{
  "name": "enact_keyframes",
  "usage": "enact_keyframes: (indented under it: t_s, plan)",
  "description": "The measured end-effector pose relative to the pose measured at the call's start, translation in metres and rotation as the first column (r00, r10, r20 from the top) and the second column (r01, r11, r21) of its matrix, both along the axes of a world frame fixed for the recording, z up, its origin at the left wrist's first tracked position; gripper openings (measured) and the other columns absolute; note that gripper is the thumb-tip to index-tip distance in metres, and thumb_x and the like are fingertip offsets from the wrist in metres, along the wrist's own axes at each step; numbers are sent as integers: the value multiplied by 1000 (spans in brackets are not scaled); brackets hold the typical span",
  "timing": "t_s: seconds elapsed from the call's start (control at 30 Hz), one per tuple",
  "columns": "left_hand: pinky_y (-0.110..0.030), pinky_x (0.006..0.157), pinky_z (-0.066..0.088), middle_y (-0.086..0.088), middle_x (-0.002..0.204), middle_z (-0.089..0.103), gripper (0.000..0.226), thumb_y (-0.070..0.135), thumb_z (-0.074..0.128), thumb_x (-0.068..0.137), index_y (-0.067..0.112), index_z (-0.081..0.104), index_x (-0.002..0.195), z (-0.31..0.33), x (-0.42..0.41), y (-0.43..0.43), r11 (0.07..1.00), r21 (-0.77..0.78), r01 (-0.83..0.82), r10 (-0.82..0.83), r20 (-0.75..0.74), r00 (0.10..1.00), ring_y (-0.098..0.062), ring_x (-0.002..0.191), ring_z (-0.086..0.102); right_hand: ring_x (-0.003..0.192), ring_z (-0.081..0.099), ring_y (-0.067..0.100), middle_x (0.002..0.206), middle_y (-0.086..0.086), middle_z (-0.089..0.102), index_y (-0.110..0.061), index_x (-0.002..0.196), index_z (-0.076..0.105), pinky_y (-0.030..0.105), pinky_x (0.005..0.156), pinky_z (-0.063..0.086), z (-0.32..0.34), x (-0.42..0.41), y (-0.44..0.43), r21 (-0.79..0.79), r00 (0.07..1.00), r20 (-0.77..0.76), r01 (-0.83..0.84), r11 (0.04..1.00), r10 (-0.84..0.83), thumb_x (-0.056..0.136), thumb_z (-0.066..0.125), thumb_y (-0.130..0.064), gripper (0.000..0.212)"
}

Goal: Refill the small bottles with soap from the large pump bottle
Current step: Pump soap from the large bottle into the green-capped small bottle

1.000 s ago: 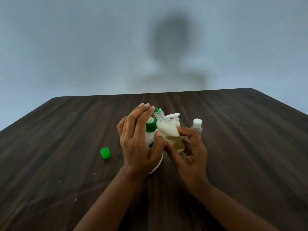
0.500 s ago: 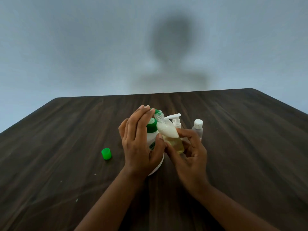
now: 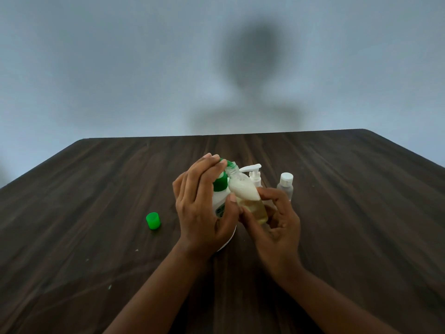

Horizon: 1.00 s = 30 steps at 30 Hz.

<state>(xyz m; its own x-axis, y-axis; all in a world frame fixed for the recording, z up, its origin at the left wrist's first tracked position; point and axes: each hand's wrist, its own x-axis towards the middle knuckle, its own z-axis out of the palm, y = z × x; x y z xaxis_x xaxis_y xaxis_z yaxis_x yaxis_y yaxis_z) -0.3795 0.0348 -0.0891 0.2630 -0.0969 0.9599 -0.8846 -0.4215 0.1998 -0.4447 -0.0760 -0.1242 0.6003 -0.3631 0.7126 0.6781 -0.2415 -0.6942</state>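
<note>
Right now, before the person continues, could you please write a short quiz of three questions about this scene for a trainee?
1. Fill in: the left hand rests on top of the large pump bottle, whose collar has the colour ____.
2. Which hand holds the tilted small bottle? A) left hand B) right hand
3. True or false: the green cap lies on the table, apart from both hands.

Key: 1 green; 2 B; 3 true.
</note>
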Motion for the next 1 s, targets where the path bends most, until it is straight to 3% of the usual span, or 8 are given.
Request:
enact_keyframes:
  t_s: [0.27,0.43,0.8,1.0]
  plan:
    - [-31,97,37,-3,121,57,40,26,48,82,2,61,112,6,3,4,1000,-7,8,-8,12,1000,-15,117,52,100,69,23,109,12,66,-16,114,61,30,81,57,2,2,-6,-56,994,75,78,995,-74,83,76,-9,36]
    - [-27,98,35,-11,116,63,39,25,48,83,-1,64,107,1,1,3,1000,19,-7,7,10,1000,-18,115,55,99,69,12,107,5,66,-13,112,59,20,80,55,2,-3,-5,-74,993,79,98,992,-92,81,74,-7,35]
    - [-32,99,38,-5,124,56,37,19,48,84,7,55,119,2,6,5,999,-14,40,-39,41,998,-18,122,51,100,69,18,109,8,67,-17,114,60,23,80,56,2,1,-1,-31,995,60,77,997,-75,82,74,-9,36]
    - [-30,96,41,-9,116,61,31,19,49,85,6,58,112,-3,8,4,999,-18,37,-36,71,997,-20,115,55,96,70,16,108,-5,68,-18,113,59,25,75,58,-4,-1,-3,-18,998,16,60,998,-60,82,76,-11,36]
